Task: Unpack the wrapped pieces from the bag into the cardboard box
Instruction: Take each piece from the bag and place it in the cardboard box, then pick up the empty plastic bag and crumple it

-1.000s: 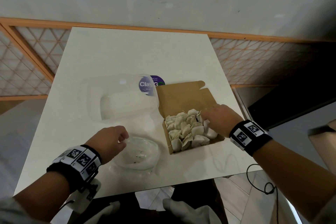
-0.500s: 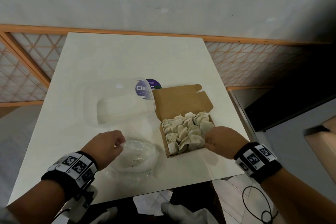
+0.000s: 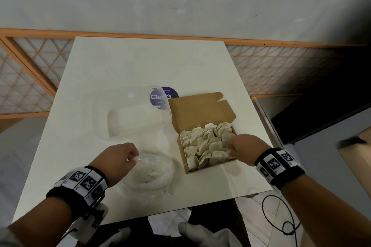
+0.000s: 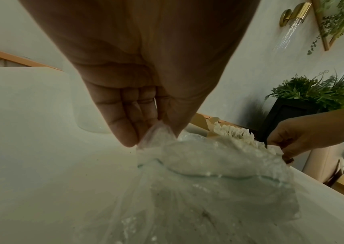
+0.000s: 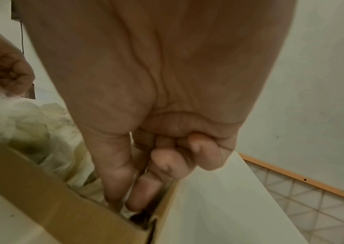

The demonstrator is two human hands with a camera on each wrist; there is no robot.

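Observation:
An open cardboard box [image 3: 200, 110] sits on the white table, filled with several pale wrapped pieces [image 3: 202, 142]. My right hand [image 3: 231, 146] is at the box's near right corner. In the right wrist view its thumb and index finger [image 5: 129, 194] reach down inside the box wall [image 5: 41, 189] and pinch a wrapped piece there, with the other fingers curled. Left of the box lies a clear, crumpled plastic bag [image 3: 152, 174] holding only crumbs. My left hand [image 3: 134, 156] pinches the bag's top edge [image 4: 156, 130] between thumb and fingers.
A clear plastic container [image 3: 130, 114] stands behind the bag, partly over a purple round sticker [image 3: 166, 94]. The table's near edge [image 3: 140, 213] is close below the bag. A black cable [image 3: 281, 216] hangs at the right. An orange lattice railing [image 3: 281, 66] surrounds the table.
My right hand has drawn back from the far right side of the box to its near right corner. My left hand has kept its hold on the bag.

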